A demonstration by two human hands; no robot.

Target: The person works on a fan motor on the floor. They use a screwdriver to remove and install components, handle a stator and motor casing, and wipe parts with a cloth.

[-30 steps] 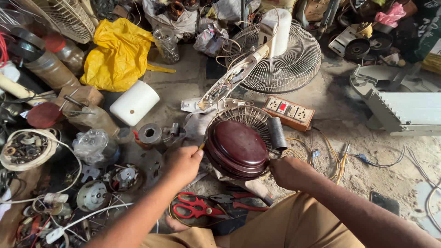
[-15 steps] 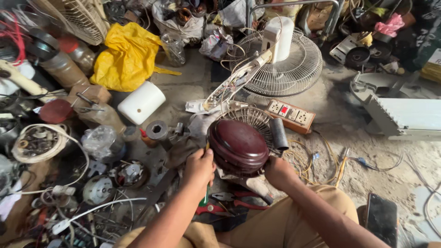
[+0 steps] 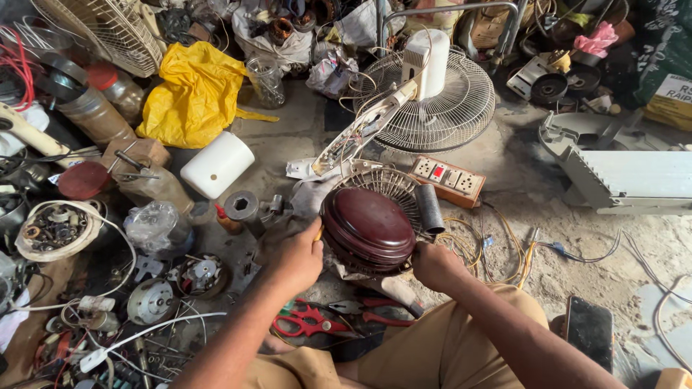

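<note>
A dark maroon round fan motor housing (image 3: 369,227) with a wire grille (image 3: 389,184) behind it rests on the ground in front of me. My left hand (image 3: 294,256) grips its left edge and also holds a slim tool with a yellowish handle. My right hand (image 3: 432,265) clasps the housing's lower right rim. A dark cylinder (image 3: 430,208) lies against the housing on the right.
Red-handled scissors (image 3: 306,322) and pliers (image 3: 375,313) lie by my knee. A switch board with sockets (image 3: 448,180), a white fan grille (image 3: 436,108), a white roll (image 3: 216,164), a yellow bag (image 3: 191,94), a phone (image 3: 590,325), and scattered motor parts and wires surround me.
Both hands have closed in on the maroon housing, and the view has shifted slightly nearer and lower. The housing has stayed in place.
</note>
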